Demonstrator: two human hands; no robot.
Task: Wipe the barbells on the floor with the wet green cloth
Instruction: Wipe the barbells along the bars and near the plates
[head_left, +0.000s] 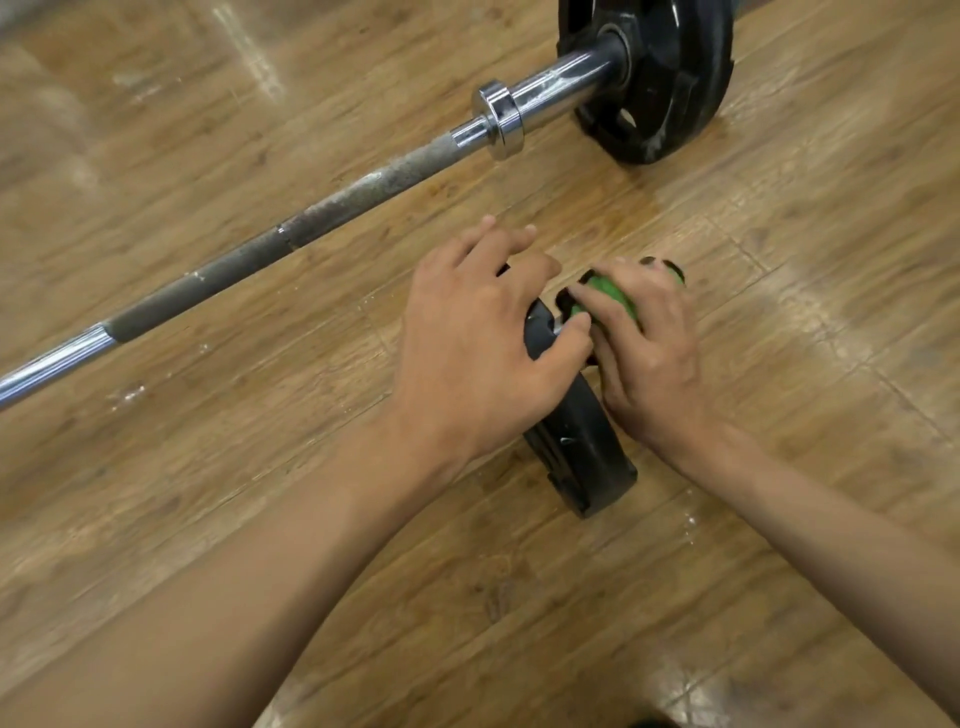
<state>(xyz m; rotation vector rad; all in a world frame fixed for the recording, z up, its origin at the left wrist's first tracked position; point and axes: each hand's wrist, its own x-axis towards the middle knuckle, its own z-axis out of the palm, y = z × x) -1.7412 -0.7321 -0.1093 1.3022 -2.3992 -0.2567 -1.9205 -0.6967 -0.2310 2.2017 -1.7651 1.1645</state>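
Note:
A small black weight plate stands on edge on the wooden floor in the middle of the head view, with a short bar end running through it. My left hand grips the top of this plate, fingers curled over its rim. My right hand holds the green cloth wrapped around the bar end just right of the plate. A long steel barbell lies diagonally behind, its knurled shaft dusty and whitish, with a chrome collar and a large black plate at its far end.
The wooden plank floor spreads all around, with pale scuffs and a damp patch near the large plate. A dark shape peeks in at the bottom edge.

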